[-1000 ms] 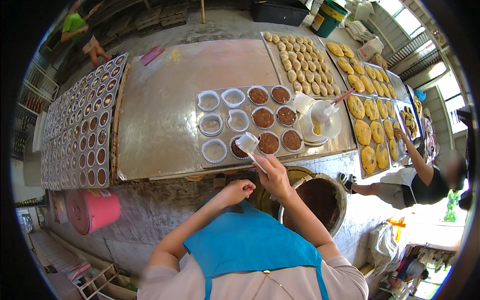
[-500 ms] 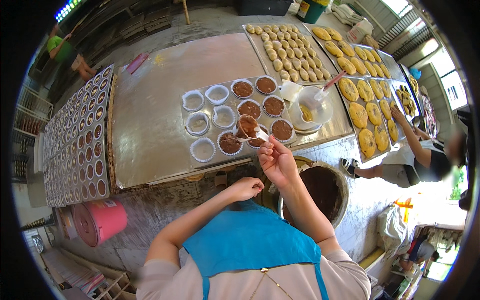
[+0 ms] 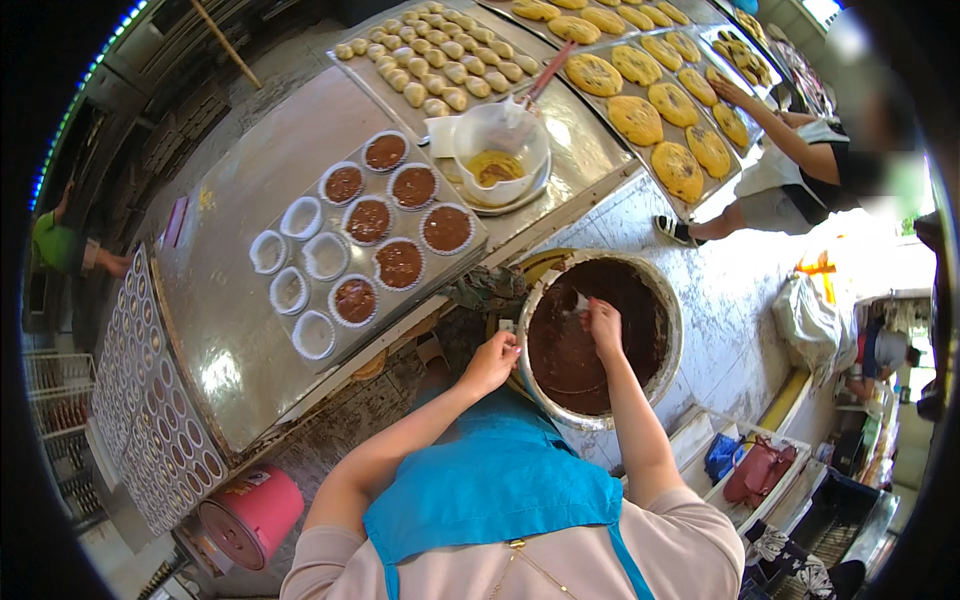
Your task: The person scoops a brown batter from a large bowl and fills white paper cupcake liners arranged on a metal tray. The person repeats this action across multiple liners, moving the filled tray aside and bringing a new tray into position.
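The scoop is in the right half of the view, inside the bucket, its cup end at the brown batter. Its long axis slants: the cup end points up and to the left, the white handle runs down and right to the right hand, whose fingers grasp it. How full the scoop is cannot be determined.

The left hand is just beside the bucket's left rim, fingers curled inward; whether they grip anything cannot be told.

The bucket is wide and round, its rim smeared with batter. On the bench, a tray carries twelve paper cups: seven brown-filled, including one on the bucket side, and five unfilled, including one at the near corner. Beyond the tray, a bowl contains yellow liquid; a red-handled brush leans in it.
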A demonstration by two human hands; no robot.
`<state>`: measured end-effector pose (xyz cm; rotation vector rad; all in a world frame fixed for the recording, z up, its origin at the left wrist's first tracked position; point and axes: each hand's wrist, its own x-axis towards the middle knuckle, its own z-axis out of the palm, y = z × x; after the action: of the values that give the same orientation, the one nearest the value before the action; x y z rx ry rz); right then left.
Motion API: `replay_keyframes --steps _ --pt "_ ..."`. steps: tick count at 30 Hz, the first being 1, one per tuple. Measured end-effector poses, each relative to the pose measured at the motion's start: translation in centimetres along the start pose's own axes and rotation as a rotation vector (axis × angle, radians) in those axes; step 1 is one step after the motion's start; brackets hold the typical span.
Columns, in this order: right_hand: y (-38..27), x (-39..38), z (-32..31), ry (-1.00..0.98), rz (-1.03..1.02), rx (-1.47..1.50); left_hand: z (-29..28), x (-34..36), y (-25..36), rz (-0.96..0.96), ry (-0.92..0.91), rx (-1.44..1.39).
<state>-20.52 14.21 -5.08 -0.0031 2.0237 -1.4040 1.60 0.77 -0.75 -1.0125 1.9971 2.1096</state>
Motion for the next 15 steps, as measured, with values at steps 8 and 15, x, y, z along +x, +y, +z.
replay_keyframes --steps 8,15 --pt "7.6 4.3 5.7 -0.162 -0.572 -0.655 0.6 0.1 -0.6 -0.020 0.090 -0.194" --pt "4.7 -3.4 -0.7 -0.741 -0.110 -0.674 0.8 -0.1 -0.2 -0.035 0.081 -0.156"
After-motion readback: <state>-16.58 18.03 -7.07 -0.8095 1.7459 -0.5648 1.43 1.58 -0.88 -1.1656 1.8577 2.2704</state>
